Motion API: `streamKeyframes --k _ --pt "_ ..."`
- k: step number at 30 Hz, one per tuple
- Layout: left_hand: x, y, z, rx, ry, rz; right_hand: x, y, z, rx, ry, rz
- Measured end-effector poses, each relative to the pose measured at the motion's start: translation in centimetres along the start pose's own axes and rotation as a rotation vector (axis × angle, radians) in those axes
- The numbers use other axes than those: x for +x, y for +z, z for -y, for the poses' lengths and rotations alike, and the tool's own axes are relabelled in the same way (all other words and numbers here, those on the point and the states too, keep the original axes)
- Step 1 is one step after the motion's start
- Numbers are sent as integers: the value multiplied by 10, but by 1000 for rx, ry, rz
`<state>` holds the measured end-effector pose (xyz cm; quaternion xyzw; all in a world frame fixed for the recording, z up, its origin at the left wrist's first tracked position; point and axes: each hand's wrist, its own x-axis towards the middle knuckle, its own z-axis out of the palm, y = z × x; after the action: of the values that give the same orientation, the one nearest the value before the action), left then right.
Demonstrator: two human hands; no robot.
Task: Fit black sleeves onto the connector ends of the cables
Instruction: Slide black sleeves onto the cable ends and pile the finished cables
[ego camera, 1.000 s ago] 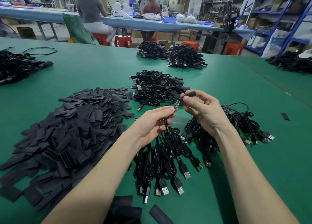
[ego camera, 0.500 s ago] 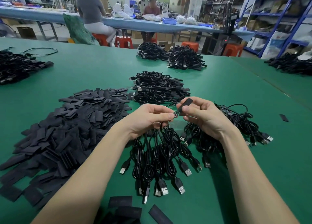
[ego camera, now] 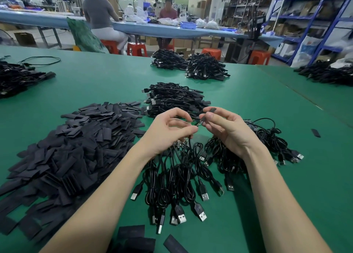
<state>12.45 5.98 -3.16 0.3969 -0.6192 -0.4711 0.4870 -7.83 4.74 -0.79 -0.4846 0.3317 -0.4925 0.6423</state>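
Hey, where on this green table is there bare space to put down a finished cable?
Bare green table lies right of the middle cable pile, out to the stray sleeve. Another bare stretch runs behind the sleeve heap. It is crowded under both hands, where cable bundles lie.

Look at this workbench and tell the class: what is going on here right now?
A person is fitting sleeves onto cables at a green table. The right hand pinches one black sleeve, while the left hand holds a cable's small connector end up to it; the sleeve looks not yet fully on. A big pile of loose sleeves lies to the left, and a bundle of USB cables hangs below the hands.
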Motion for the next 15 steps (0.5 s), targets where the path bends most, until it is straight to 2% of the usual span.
streamKeyframes --k 5,15 --pt "-2 7 -1 36 137 -51 0 -3 0 -10 25 -41" --pt "-4 11 0 116 168 -110 4 -2 -4 -44 46 -24"
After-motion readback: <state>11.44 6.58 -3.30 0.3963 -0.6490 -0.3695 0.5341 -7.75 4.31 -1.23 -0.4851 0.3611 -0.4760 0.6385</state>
